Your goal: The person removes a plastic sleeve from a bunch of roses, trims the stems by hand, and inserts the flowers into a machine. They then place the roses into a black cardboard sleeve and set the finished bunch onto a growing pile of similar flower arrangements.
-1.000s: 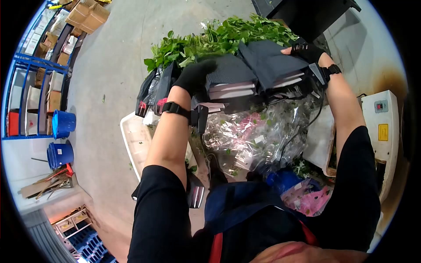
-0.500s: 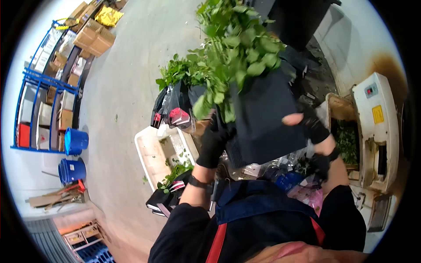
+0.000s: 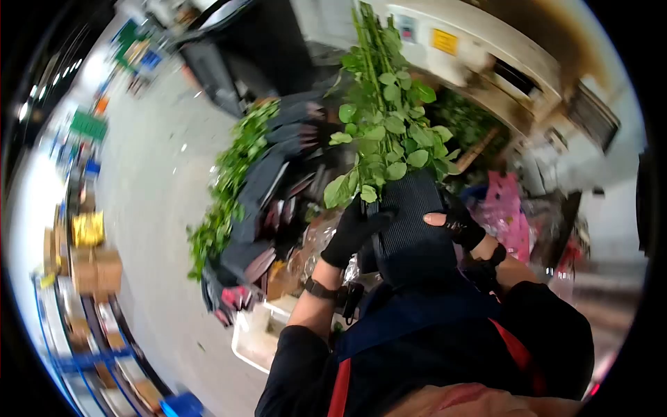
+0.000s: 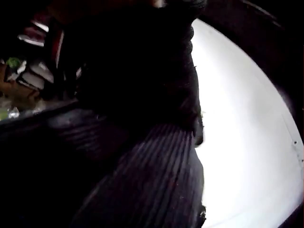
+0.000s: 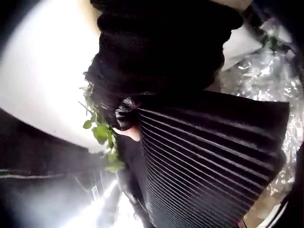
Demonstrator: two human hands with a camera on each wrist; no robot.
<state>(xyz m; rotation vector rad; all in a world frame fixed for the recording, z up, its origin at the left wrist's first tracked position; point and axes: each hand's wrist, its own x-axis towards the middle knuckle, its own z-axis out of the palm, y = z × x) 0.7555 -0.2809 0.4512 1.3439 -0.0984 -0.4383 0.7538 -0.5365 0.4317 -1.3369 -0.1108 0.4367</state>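
Note:
A bouquet in dark ribbed wrapping [image 3: 411,208] is held close in front of the body, its leafy green stems [image 3: 382,90] pointing away. My left hand [image 3: 356,231], in a black glove, grips the wrapping's left side. On the opposite side my right hand [image 3: 457,221] holds it, the bare thumb lying on the front. Dark pleats of the wrapping [image 4: 152,171] fill the lower left wrist view, which is very dark. In the right wrist view the ribbed wrapping [image 5: 204,161] fans out below the glove, with leaves [image 5: 100,130] beside it. The flower heads are hidden.
A row of similar dark-wrapped bouquets [image 3: 260,184] lies to the left, with crumpled clear plastic beside it. Further off stands a black bin [image 3: 260,59]. A white machine [image 3: 479,45] is at the right, near pink plastic [image 3: 507,219]. A white tray [image 3: 251,337] sits lower left.
Both hands have lifted a bouquet from the row and brought it toward the body. The view has turned right, toward the white machine, and the stems now point at it.

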